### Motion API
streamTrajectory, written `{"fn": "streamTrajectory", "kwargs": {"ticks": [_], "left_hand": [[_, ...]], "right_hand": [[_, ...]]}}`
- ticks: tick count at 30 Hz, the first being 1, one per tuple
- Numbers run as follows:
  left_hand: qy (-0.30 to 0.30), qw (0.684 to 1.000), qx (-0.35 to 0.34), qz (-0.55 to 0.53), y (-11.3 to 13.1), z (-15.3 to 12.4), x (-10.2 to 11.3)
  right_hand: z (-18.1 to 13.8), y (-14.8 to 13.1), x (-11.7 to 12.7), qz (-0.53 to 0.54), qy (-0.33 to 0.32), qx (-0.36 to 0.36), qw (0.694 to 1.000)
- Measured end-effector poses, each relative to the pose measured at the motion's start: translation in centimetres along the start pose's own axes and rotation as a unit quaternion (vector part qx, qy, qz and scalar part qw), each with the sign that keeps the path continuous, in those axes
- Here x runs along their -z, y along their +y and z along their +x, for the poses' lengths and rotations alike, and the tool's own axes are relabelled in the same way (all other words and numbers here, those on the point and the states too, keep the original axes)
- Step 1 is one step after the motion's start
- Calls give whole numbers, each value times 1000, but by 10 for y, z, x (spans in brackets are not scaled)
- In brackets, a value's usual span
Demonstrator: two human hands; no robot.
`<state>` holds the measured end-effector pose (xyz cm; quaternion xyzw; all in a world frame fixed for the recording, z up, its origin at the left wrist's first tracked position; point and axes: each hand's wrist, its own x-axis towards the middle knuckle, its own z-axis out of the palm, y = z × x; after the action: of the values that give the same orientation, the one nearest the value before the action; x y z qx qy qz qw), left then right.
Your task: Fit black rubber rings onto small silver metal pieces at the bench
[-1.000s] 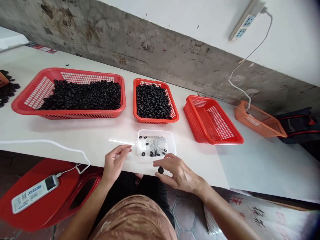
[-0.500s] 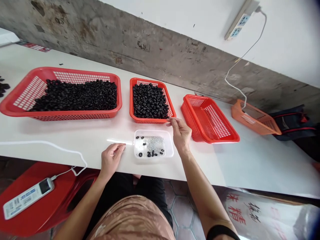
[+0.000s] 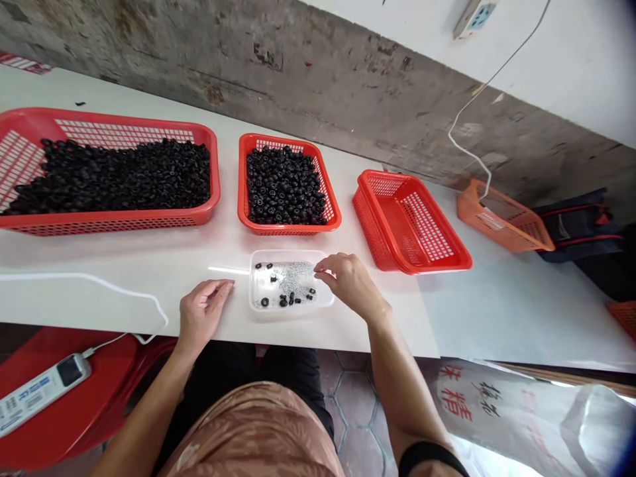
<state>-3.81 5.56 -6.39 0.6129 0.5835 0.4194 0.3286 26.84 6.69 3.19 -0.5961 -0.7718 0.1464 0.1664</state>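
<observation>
A clear plastic tray (image 3: 255, 299) lies on the white table in front of me, holding small silver pieces and several black ring-shaped parts (image 3: 283, 301). My right hand (image 3: 350, 283) hovers over the tray's right end with its fingertips pinched together; what they hold is too small to see. My left hand (image 3: 200, 310) rests on the table just left of the tray, fingers curled towards the thumb. Behind the tray stands a small red basket (image 3: 288, 230) full of black parts.
A large red basket (image 3: 124, 222) of black parts stands at the left. An empty red basket (image 3: 412, 228) sits tilted at the right, with an orange basket (image 3: 501, 215) beyond it. A white cable (image 3: 99, 281) crosses the table edge to a power strip (image 3: 40, 391) on a red stool.
My right hand went from the table's front edge, where it held a black part, up to the small basket, then came back to the clear tray. My left hand stayed put.
</observation>
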Motion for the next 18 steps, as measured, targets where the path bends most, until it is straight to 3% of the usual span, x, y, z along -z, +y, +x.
{"fn": "streamTrajectory", "kwargs": {"ticks": [3,6,11,14,18], "left_hand": [[0,1000,-1,7,0,1,0],[-5,1000,5,7,0,1,0],[-3,1000,4,11,1,2,-1],[-5,1000,4,16,1,2,-2],[-10,999,1,39,2,1,-1]], "right_hand": [[7,1,-4,24,27,8,999],[16,7,-10,137,120,-23,983],[27,33,-33,293,299,-129,899],[26,50,-52,359,333,-145,860],[26,63,-68,416,330,-152,833]]}}
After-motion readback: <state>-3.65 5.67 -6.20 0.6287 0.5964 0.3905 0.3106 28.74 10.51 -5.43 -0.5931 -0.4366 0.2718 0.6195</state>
